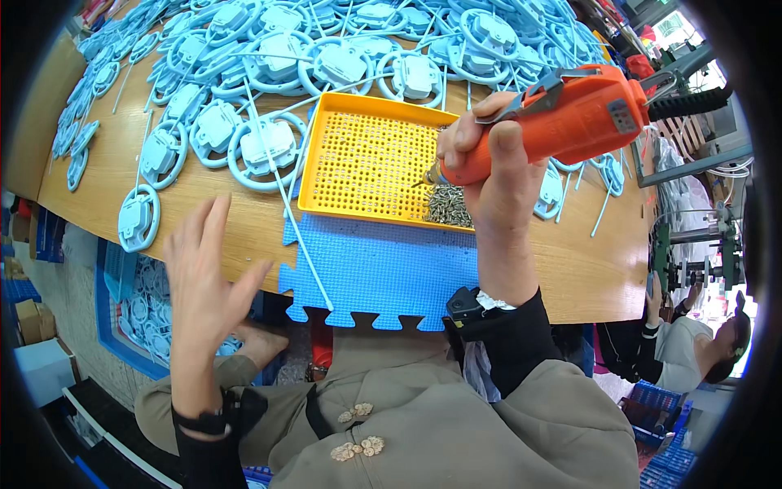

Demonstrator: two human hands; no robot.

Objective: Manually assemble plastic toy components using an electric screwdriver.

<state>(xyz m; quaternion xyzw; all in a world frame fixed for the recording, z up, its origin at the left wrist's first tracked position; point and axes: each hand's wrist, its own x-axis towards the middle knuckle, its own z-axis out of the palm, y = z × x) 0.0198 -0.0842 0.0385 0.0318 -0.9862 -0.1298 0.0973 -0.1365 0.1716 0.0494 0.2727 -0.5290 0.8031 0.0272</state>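
My right hand [498, 175] is wrapped round an orange electric screwdriver [562, 122], which has a silver lever on top and a black coiled cord. Its bit points left, over a yellow perforated tray [358, 205]. Small dark metal screws [450, 205] are heaped in the tray's right part, near the bit. Over the table's front edge at left, my left hand [204, 281] is open, fingers spread, holding nothing. The closest light-blue ring-shaped plastic part [140, 218] lies on the table beside it. A blue foam mat [383, 265] lies under the tray's front side, with a thin light-blue rod across its left end.
Many light-blue ring parts [338, 65] with long rods are piled across the back of the wooden table [590, 277]. A blue crate [110, 306] of similar parts stands on the floor at left. Another person [692, 350] works at the right, near metal machinery [692, 236].
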